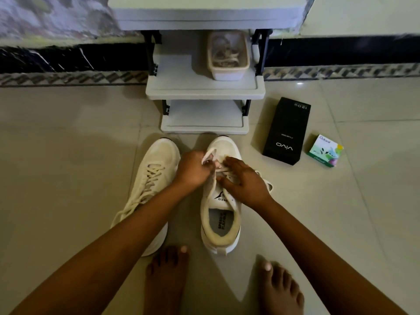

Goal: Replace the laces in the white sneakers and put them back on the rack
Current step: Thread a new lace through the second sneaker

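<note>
A white sneaker (220, 214) is set on the floor (68, 155), its toe pointed away toward the rack (204, 90). Its lace (209, 155) is pinched in a loop by the left hand (193, 170), nearer the toe end. The right hand (244, 181) is laid over the tongue (221, 197); whether any lace is gripped beneath it cannot be told.

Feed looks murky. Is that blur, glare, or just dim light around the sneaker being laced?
Head view: dim, yet the right sneaker, lace and left hand read sharp; wall and rack top smeared; glare spot on the floor tile; wide-angle bends the skirting.
</note>
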Tool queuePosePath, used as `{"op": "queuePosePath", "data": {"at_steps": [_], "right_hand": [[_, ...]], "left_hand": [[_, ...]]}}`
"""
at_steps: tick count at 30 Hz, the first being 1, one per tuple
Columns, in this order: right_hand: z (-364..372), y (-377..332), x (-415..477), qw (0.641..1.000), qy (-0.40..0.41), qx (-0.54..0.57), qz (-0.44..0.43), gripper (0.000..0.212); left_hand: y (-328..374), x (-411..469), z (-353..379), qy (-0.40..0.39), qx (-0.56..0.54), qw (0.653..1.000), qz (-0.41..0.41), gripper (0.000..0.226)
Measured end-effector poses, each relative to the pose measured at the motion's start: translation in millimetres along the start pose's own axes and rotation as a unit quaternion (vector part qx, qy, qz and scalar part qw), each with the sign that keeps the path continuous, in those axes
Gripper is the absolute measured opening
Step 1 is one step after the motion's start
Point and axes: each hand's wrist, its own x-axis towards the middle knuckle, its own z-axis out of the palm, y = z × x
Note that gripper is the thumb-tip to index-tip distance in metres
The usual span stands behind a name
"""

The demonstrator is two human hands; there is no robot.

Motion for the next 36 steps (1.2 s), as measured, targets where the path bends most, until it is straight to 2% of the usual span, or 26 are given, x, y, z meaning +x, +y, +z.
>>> {"op": "queuePosePath", "data": {"at_steps": [1, 3, 4, 6, 8, 11, 14, 16, 18, 20, 22, 24, 26, 28, 31, 33, 36], "right_hand": [[-0.3, 0.4, 0.1, 1.000, -0.002, -0.001, -0.001, 0.060], [-0.3, 0.8, 0.2, 1.000, -0.007, 0.000, 0.004, 0.061], [-0.1, 0.8, 0.2, 1.000, -0.009, 0.003, 0.007, 0.061], [1.5, 0.1, -0.4, 1.000, -0.008, 0.010, 0.011, 0.061], [1.2, -0.8, -0.8, 1.000, -0.008, 0.011, 0.010, 0.061], [-0.9, -0.4, 0.0, 1.000, -0.010, 0.017, 0.008, 0.062], [0.0, 0.2, 1.7, 1.000, -0.008, 0.012, 0.011, 0.063], [1.6, 0.0, 1.7, 1.000, -0.008, 0.012, 0.016, 0.064], [3.1, 0.9, 1.5, 1.000, -0.005, 0.005, 0.013, 0.065], [3.8, 2.2, 1.3, 1.000, 0.003, -0.014, 0.004, 0.066], [4.3, 2.7, 1.4, 1.000, 0.007, -0.023, -0.001, 0.066], [5.5, 2.5, 1.3, 1.000, 0.007, -0.025, 0.001, 0.066], [5.9, 1.8, 1.0, 1.000, 0.006, -0.019, 0.006, 0.065], [5.1, 1.2, 1.3, 1.000, 0.005, -0.019, 0.003, 0.065], [5.1, 0.8, 1.9, 1.000, 0.005, -0.018, 0.000, 0.064], [5.2, 0.4, 1.4, 1.000, 0.006, -0.011, 0.001, 0.064], [4.9, 0.5, 0.4, 1.000, 0.003, -0.020, 0.002, 0.064]], "left_hand": [[4.0, -1.9, -7.0, -0.008, -0.074, 0.997, -0.018, 0.020], [15.1, -7.5, -25.7, -0.021, -0.248, 0.968, -0.028, 0.008], [20.3, -8.0, -35.0, -0.009, -0.303, 0.953, -0.015, 0.006], [24.0, -3.4, -47.0, 0.025, -0.341, 0.940, 0.011, 0.008], [19.1, 1.8, -47.6, 0.022, -0.302, 0.953, 0.011, 0.020], [-2.1, 0.1, -24.7, -0.060, -0.130, 0.989, -0.031, 0.040], [-12.2, -4.0, -6.5, -0.032, 0.008, 0.999, 0.001, 0.022], [-10.7, -1.7, -7.0, -0.017, 0.042, 0.999, 0.006, 0.017], [-4.1, -0.4, -12.7, -0.044, 0.040, 0.998, 0.009, 0.014], [7.1, -2.4, -24.2, -0.069, -0.089, 0.993, -0.018, 0.007], [20.9, -5.1, -41.2, -0.072, -0.273, 0.959, -0.035, 0.016], [24.1, 0.0, -53.9, -0.040, -0.331, 0.943, -0.013, 0.018], [20.2, 3.0, -55.5, -0.023, -0.284, 0.958, 0.005, 0.012], [12.1, 2.4, -45.6, -0.054, -0.215, 0.975, 0.013, 0.008], [-4.6, 3.8, -20.9, -0.102, -0.051, 0.993, 0.020, 0.033], [-10.2, 4.9, -9.8, -0.072, 0.037, 0.996, 0.033, 0.027], [-6.6, 2.7, -5.2, -0.047, 0.068, 0.996, 0.040, 0.018]]}}
